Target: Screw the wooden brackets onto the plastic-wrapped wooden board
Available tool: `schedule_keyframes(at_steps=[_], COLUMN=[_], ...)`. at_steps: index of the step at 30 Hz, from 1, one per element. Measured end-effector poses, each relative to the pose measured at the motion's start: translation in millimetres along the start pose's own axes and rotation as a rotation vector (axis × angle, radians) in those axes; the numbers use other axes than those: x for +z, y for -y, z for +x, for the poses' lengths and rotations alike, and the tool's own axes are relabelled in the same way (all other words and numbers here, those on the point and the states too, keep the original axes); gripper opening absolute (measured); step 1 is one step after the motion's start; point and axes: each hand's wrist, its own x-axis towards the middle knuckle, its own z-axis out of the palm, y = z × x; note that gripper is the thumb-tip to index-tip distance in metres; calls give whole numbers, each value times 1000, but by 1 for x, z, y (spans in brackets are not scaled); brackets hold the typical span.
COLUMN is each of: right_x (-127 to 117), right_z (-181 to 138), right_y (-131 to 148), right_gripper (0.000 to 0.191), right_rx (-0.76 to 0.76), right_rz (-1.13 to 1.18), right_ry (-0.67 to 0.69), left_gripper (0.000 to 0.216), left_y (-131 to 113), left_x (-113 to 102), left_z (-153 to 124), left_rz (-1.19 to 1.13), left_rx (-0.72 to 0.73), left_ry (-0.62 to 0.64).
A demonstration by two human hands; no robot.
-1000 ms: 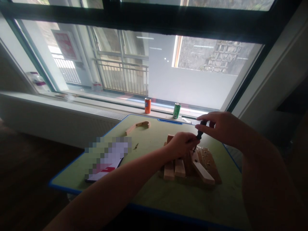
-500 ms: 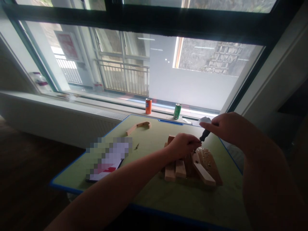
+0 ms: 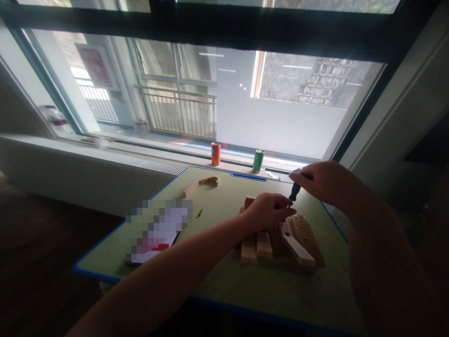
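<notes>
A wooden assembly of slats and a board [image 3: 280, 241] lies on the green table [image 3: 224, 276]. My left hand [image 3: 267, 211] rests closed on top of it, fingers pinched near the tip of a black-handled screwdriver [image 3: 294, 191]. Its handle is wrapped in the fingers of my right hand [image 3: 322, 182], which holds the tool upright over the wood, just right of the left hand. The screwdriver tip is hidden between the two hands.
A curved wooden piece [image 3: 200, 184] lies at the table's far left, a small screw [image 3: 199, 213] nearer. A blurred paper [image 3: 157, 229] sits at the left. An orange can [image 3: 215, 154] and a green can [image 3: 257, 161] stand on the window sill.
My right hand has shifted slightly on the screwdriver handle, as if turning it; the tool stays over the same spot. My left hand keeps its place on the wood.
</notes>
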Motion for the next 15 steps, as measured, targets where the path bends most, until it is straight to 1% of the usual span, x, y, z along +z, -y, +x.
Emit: schedule_keyframes(at_steps=[3,5,7,11,15], right_x=[5,6,6,1,-3], right_z=[4,3,1,-6,-9], right_y=[-1,0,2,9,11], right_gripper=[58,58,53,40,33], right_rx=[49,44,9,-110,-129], right_rz=[-85,-91,-37,109,114], right_ry=[-10,-1,-8,-9,33], left_gripper=[41,38,38,41,42], left_y=[0,2,4,8,7], left_x=[0,0,2,4,4], left_z=[0,0,1,2,2], left_rz=[-15,-25,-41,-58,-66], left_rx=[-14,-6,17,33,25], left_ry=[-6,1,7,9,41])
